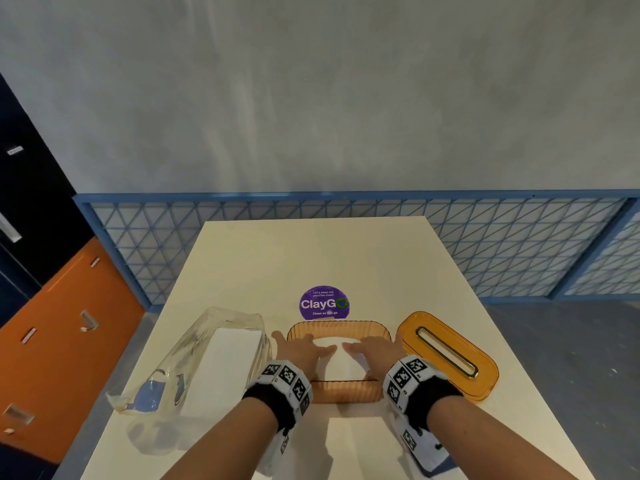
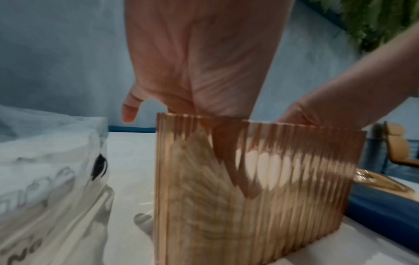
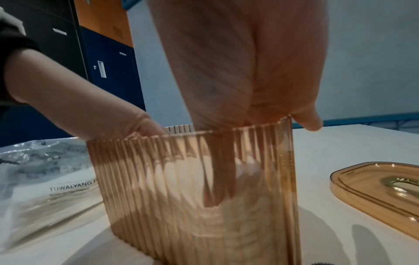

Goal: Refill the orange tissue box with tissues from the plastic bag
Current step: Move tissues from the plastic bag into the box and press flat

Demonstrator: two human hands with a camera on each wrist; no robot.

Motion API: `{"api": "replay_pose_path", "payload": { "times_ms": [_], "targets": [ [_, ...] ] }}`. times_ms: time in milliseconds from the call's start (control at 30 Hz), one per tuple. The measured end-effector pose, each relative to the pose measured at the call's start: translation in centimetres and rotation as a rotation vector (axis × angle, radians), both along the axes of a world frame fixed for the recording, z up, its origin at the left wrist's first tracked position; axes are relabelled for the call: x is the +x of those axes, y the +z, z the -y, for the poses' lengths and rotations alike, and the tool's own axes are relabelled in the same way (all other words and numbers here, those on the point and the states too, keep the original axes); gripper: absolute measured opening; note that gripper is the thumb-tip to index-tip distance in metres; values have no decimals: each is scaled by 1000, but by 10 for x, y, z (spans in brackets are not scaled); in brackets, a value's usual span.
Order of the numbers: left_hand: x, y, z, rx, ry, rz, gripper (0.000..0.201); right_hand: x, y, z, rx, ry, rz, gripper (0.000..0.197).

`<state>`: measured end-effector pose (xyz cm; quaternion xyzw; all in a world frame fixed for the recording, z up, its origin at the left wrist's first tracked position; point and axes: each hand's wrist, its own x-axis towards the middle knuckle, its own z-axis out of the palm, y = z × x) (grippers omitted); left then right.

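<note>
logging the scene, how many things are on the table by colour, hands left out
orange: 2, tissue box and lid
white: 1, tissues in the box
clear: 1, plastic bag with more tissues
purple: 1, sticker
total: 5

Even, soft overhead light casts faint shadows on the table point(image 1: 346, 258); wrist views are dim, blurred, and edge-warped.

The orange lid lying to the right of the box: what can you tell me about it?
The orange lid is a see-through amber plastic piece, oblong with rounded ends and a raised rim. A long narrow slot with a shiny gold-looking border runs down its middle. It lies flat on the cream table, angled, just right of the open tissue box. Neither hand touches it, though the right hand is close by.
</note>
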<state>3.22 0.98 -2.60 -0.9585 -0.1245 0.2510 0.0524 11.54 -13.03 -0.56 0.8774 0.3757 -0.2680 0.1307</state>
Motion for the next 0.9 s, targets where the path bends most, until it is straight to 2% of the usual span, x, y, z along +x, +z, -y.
{"api": "replay_pose_path", "payload": {
  "times_ms": [100, 167, 267, 333, 400, 433, 500, 567, 633, 700, 800, 900],
  "targets": [
    [4, 3, 8, 46, -16, -24, 64, -6, 2, 0, 44, -31, 26, 53],
    [4, 5, 10, 40, -18, -12, 65, -7, 3, 1, 33, 1, 81, 53],
    [1, 3, 5, -44, -8, 41, 66, -7, 5, -1, 22, 13, 114, 60],
    [-4, 3, 1, -122, 10, 105, 66, -6, 7, -2, 88, -2, 160, 55],
    [-9, 7, -1, -228, 66, 237, 64, -3, 8, -1, 239, -36, 268, 40],
    [-13, 9, -3, -277, 107, 360, 59, 0, 8, 1, 312, -54, 318, 38],
    [-24, 9, -13, -315, 224, 654, 46, 10, 6, 5, 428, -115, 356, 43],
    [-40, 4, -29, -299, 403, 806, 39, 19, 3, 11, 450, -212, 255, 55],
    [-55, -7, -48, -258, 594, 748, 39, 27, 0, 17, 419, -302, 49, 65],
    [-66, -19, -64, -223, 727, 560, 42, 30, -1, 20, 398, -348, -125, 68],
    [-73, -37, -74, -217, 746, 348, 49, 26, 2, 21, 384, -348, -169, 64],
    [-74, -48, -72, -146, 747, 310, 60, 23, 3, 21, 365, -344, -150, 64]
  ]
}}
